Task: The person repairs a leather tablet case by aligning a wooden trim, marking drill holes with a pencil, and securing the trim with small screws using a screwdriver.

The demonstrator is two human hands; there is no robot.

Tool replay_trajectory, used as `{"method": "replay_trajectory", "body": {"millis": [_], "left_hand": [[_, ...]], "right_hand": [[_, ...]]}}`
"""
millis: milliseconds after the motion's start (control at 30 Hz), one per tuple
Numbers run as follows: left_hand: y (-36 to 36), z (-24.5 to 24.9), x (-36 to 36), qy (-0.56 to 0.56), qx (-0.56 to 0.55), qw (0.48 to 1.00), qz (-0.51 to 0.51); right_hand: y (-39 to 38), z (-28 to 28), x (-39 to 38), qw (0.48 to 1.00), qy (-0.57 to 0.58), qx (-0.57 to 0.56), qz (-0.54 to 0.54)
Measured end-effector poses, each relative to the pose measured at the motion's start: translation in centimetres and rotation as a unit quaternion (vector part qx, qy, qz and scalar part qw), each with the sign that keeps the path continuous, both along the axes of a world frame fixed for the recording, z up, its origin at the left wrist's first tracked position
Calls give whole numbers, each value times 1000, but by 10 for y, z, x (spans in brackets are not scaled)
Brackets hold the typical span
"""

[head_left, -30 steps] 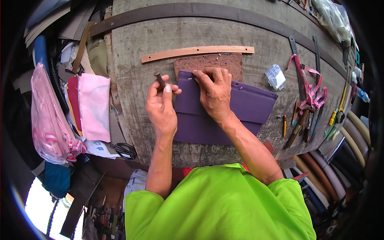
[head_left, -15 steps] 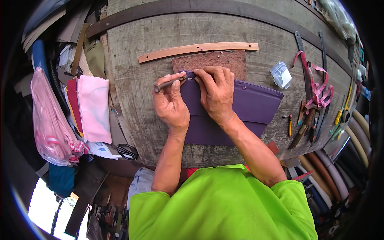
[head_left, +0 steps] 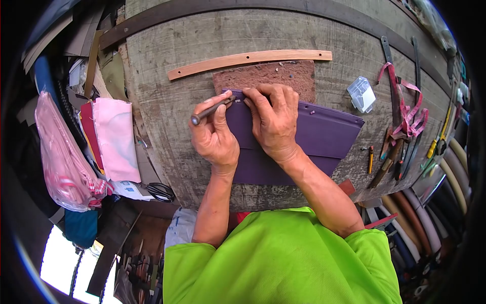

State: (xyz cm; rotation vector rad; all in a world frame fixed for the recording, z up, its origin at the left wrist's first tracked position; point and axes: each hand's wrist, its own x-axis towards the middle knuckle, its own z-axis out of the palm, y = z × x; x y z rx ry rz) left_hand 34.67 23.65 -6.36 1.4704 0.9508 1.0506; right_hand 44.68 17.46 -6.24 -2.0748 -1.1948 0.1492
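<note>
A purple leather-like panel [head_left: 324, 139] lies in front of me, its top edge resting over a reddish-brown block [head_left: 263, 76]. My left hand [head_left: 215, 142] is closed around a short metal punch [head_left: 208, 112], tilted so that its tip meets the panel's upper left edge. Beside that tip, the curled thumb and fingers of my right hand [head_left: 276, 121] grip the same edge; the fingertips are partly hidden. A tiny light piece [head_left: 238, 101] sits between the hands, and another small bit [head_left: 312, 112] lies on the panel to the right.
A wooden strip with holes [head_left: 278, 54] lies behind the block. To the right are a clear plastic box [head_left: 361, 95], a pencil [head_left: 371, 159], a pink ribbon [head_left: 412, 119] and a hammer [head_left: 387, 164]. Pink fabric [head_left: 117, 139] and black-handled scissors [head_left: 161, 192] lie at left.
The view has shifted slightly. The punch's outer end has tipped a little lower and toward me in my left hand. My right hand keeps its place on the panel's edge.
</note>
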Motion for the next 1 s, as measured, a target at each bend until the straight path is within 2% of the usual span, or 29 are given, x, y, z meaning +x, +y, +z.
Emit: {"method": "replay_trajectory", "body": {"millis": [167,433,500,600,633,667,733,833,933,1000], "left_hand": [[0,0,1,1,2,1000,0],[-2,-6,3,149,176,973,-8],[0,-6,2,168,202,965,-9],[2,-11,6,165,221,961,-2],[1,-14,6,161,227,960,10],[1,-15,6,159,233,959,26],[3,-10,8,168,249,954,25],[4,-18,8,160,259,952,40],[4,-17,9,188,240,951,57],[3,-16,12,189,229,952,74]], "right_hand": [[0,1,0,1000,3,0,0],[-10,11,7,999,38,34,0],[-46,32,24,995,42,85,-15],[-166,48,65,981,34,-12,-190],[-218,44,87,965,-65,-109,-229],[-268,40,102,938,-111,-171,-279],[-369,18,119,881,-148,-295,-340],[-405,13,122,900,-41,-295,-319],[-419,8,137,916,59,-224,-326],[-424,12,141,916,25,-242,-317]]}}
